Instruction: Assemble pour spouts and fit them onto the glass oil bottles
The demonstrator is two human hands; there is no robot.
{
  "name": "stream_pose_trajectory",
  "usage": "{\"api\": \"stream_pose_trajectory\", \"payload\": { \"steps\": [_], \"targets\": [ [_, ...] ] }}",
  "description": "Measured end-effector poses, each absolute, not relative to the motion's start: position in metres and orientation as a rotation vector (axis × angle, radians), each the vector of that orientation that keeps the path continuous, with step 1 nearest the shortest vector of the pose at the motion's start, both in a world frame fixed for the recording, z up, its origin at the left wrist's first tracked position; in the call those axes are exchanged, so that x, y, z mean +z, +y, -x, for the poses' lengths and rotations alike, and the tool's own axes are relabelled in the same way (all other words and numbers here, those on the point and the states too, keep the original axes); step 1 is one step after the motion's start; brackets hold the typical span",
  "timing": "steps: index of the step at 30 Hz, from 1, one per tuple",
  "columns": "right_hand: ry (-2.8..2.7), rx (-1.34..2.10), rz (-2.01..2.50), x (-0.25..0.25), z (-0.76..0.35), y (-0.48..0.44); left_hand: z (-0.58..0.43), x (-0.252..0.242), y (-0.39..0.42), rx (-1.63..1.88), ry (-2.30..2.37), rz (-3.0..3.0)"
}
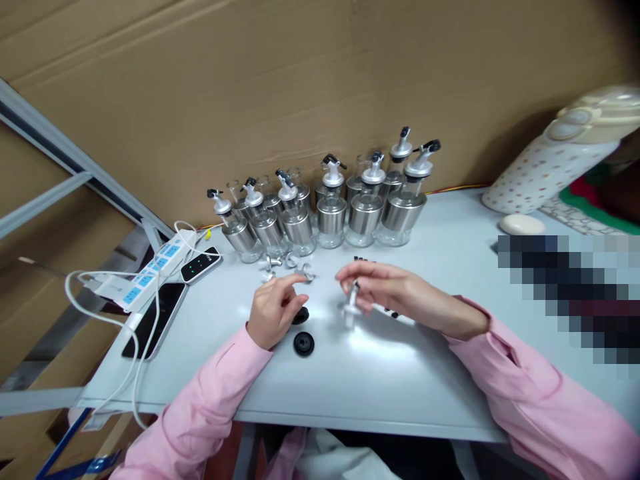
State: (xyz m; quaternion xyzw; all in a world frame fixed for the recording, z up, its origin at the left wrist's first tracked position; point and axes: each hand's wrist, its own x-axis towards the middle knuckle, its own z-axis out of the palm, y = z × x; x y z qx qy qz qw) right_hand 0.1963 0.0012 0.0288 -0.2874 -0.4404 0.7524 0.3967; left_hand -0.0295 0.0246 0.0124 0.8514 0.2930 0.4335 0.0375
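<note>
My right hand [395,290] holds a small silver pourer spout [353,305] with a black tip, pinched in its fingers above the table; the spout is slightly blurred. My left hand [274,308] is over the table, thumb and index finger apart, with its other fingers curled. Its index fingertip is at a loose silver spout [309,271], but whether it touches cannot be told. More loose silver spouts [273,263] lie just behind this hand. Beside it are a black round stopper [303,344] and another black stopper [301,315], partly covered by the thumb.
Several glass bottles with steel bands [331,217] stand at the back, the front ones topped with pourers. Small black parts [393,313] lie behind my right hand. Left are a power strip [153,270], a phone [157,320] and cables; right, a dotted flask [540,157].
</note>
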Motion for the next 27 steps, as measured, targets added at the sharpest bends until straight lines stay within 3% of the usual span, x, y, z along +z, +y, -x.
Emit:
{"api": "stream_pose_trajectory", "payload": {
  "steps": [3,8,27],
  "targets": [
    [-1.201,2.135,0.668,0.027,-0.187,-0.006,0.032,0.007,0.024,1.531,0.749,-2.499],
    [-1.126,2.236,0.56,0.019,-0.172,-0.012,0.03,-0.004,0.022,1.645,0.662,-2.371],
    [-1.094,2.123,0.626,0.009,-0.162,-0.011,0.022,0.0,0.017,1.637,0.802,-2.513]
  ]
}}
